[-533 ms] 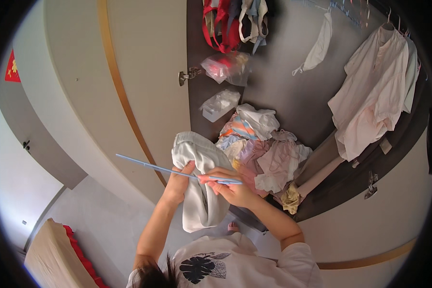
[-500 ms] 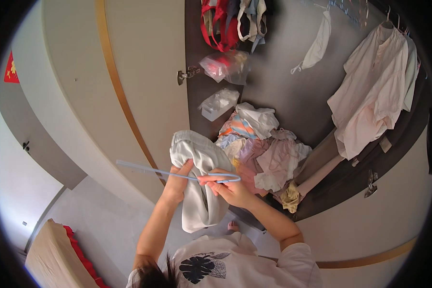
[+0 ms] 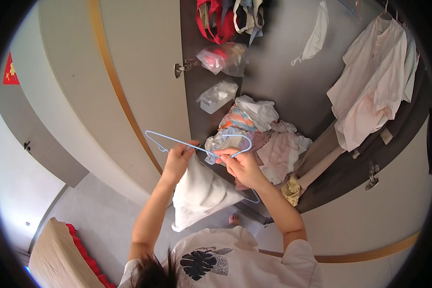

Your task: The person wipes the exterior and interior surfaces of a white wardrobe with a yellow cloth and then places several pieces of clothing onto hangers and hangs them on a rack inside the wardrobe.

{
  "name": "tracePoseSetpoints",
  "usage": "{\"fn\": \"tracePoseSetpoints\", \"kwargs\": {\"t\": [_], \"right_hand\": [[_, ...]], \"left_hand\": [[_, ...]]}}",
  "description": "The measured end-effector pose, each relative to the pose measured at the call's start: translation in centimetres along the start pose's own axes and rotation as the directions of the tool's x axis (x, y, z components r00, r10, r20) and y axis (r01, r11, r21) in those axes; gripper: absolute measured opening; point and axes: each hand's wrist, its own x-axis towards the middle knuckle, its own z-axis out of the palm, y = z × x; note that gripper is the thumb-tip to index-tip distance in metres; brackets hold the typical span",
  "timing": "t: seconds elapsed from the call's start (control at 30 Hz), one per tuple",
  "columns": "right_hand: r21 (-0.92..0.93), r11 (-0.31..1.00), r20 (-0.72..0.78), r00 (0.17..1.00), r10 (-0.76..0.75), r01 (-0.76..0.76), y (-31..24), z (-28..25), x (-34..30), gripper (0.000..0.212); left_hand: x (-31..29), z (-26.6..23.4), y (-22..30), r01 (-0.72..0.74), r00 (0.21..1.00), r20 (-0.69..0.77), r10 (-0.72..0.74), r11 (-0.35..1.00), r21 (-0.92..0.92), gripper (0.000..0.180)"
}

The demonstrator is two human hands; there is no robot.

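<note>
The left hand point(image 3: 177, 161) closes its fingers around the wire of a light-blue hanger point(image 3: 199, 146) together with the top of a white garment point(image 3: 199, 192), which hangs straight down below those fingers. The right hand point(image 3: 240, 165) pinches the same wire near its hook. The hanger's long axis runs sideways between the two grips, its free end jutting out past the left fingers. Beyond both hands lies a heap of clothes point(image 3: 266, 139); farther off hangs a pale shirt point(image 3: 369, 96).
</note>
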Motion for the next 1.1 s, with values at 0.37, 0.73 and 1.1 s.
{"fn": "tracePoseSetpoints", "kwargs": {"t": [0.37, 0.73, 1.1], "right_hand": [[-0.286, 0.947, 0.125, 0.974, 0.188, -0.146, -1.7, -1.4, 1.8, 0.026], [-0.133, 0.972, -0.084, 0.979, 0.184, -0.194, -1.3, -2.5, 3.5, 0.033], [-0.243, 0.961, -0.091, 0.989, 0.113, -0.132, -1.5, -3.3, 4.7, 0.035]], "left_hand": [[-2.4, -0.5, 0.5, -0.218, 0.765, -0.41, 0.496, 0.799, 0.56, 0.017], [-3.5, -2.7, -6.3, -0.177, 0.805, -0.448, 0.387, 0.879, 0.442, 0.029], [-3.1, -0.8, -10.7, -0.055, 0.949, -0.314, 0.012, 0.99, -0.13, 0.016]]}}
